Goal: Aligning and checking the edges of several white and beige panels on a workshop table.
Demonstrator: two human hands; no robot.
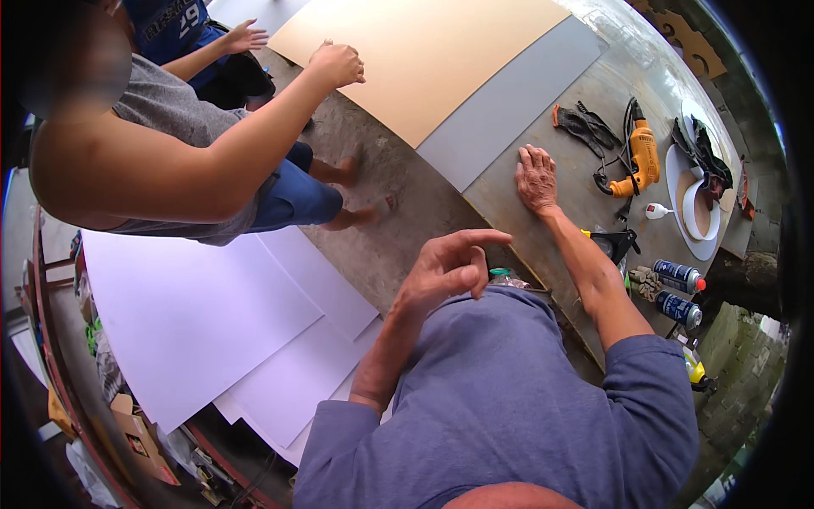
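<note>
My left hand (448, 266) is raised in front of my shirt, index finger stretched to the right and the other fingers partly curled, with nothing in it. My right hand (537, 178) rests palm down on the grey worktable (577, 199), fingers lying out near its edge. Just beyond that hand lies a grey sheet (517, 102), partly under a large cream sheet (415, 59). To its right are a dark glove (585, 127) and an orange corded power drill (644, 157). A small white bottle (657, 211) lies near the drill.
A person in a grey top (182, 110) stands at the left, one arm over the cream sheet; another in blue (174, 30) is behind. Large white sheets (203, 314) lie at lower left. Two blue cans (676, 276) and a white roll (700, 208) are at the right.
</note>
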